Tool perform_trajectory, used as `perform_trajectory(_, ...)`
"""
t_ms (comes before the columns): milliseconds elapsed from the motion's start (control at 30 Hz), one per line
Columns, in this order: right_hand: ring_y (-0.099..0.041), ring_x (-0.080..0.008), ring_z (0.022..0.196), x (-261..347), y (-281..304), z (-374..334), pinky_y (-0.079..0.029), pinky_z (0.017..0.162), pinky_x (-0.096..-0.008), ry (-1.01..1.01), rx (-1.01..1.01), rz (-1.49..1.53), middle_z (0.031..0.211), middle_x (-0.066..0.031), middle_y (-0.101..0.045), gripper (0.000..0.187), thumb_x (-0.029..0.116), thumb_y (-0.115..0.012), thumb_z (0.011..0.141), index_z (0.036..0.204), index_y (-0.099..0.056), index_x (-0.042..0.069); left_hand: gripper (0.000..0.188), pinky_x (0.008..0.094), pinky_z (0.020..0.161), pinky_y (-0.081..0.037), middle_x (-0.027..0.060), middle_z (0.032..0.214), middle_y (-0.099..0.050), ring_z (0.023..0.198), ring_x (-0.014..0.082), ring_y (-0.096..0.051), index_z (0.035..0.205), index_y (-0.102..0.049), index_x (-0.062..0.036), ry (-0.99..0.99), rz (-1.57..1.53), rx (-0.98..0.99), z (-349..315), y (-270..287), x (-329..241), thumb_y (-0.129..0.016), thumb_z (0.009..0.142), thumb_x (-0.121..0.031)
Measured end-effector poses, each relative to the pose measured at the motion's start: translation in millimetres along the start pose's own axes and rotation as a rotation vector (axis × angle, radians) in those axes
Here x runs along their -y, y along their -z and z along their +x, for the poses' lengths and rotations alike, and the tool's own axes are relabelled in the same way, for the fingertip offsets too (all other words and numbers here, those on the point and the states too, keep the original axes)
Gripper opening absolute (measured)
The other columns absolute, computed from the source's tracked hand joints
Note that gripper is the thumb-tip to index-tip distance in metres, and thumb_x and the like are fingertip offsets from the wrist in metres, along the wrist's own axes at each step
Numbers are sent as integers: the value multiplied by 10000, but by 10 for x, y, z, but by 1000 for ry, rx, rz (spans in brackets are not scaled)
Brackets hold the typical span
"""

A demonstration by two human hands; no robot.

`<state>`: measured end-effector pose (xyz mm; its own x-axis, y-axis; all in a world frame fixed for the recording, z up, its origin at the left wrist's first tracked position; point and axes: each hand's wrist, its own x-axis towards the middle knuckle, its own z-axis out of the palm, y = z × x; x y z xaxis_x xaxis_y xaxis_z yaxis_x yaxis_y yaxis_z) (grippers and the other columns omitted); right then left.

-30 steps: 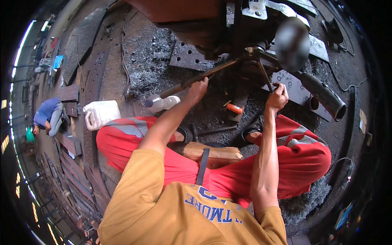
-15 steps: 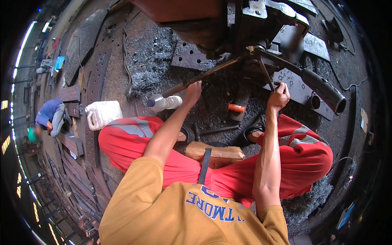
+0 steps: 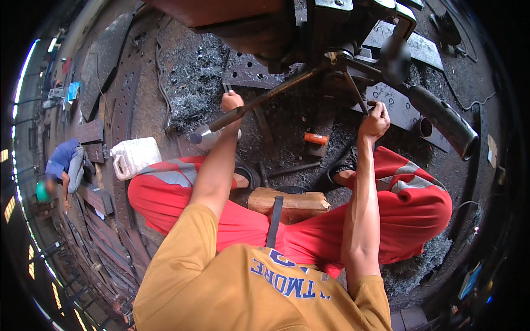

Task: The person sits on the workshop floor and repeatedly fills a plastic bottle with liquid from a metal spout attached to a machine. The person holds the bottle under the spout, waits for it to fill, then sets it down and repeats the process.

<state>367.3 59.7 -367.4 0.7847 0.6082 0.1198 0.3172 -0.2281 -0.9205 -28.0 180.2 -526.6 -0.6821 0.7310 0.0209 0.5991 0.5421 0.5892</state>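
Note:
My right hand is closed around the lower end of a thin metal lever that slants down from the hub of a dark machine. My left hand is closed beside the perforated steel plate; a thin, pale sliver shows at its fingertips, too small to name. A long lever with a thicker sleeve at its end crosses in front of my left forearm. Behind that forearm lies a clear plastic bottle with a blue cap, partly hidden. A third lever, with a thick tube over it, reaches right.
Metal shavings heap up at the back left. A white jerrycan stands by my left knee. An orange cylinder and a wooden block lie between my legs. Another person bends down at far left.
My left hand has let go of the long lever and moved left and away from me, toward the perforated plate. My right hand stays on its lever.

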Motion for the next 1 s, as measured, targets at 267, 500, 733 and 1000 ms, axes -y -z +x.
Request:
perform_trajectory(267,-479,-130,535,54,-8,-5,-362,502,-330,7,16,-9,605,-36,-519,368,258,-482,995,886,-753,35,506,506,929,-530,229,1047,-741,1047,451,-692,1109,-715,-28,-293,74,565,-610,-660,-88,-598,957,-497)
perform_trajectory(500,-522,-161,522,199,-105,-79,-381,523,-348,19,45,-18,591,-67,-550,358,265,-486,983,867,-760,65,475,520,810,-581,249,1019,-759,882,415,-745,998,-761,44,716,-2,-38,1103,-383,361,-612,966,-406)
perform_trajectory(733,-500,-147,516,74,67,-12,-372,526,-339,-10,-12,-50,571,-56,-527,355,268,-493,983,867,-755,58,395,393,648,-478,15,708,-635,691,198,-650,813,-677,-43,-250,-109,789,-476,-571,-157,-664,946,-414)
perform_trajectory(1000,-498,-141,522,161,11,-46,-367,530,-344,-17,49,-20,571,-63,-527,372,272,-480,986,871,-753,47,503,396,592,-518,127,661,-675,607,218,-665,838,-723,59,324,-359,719,199,-417,122,-649,923,-431)
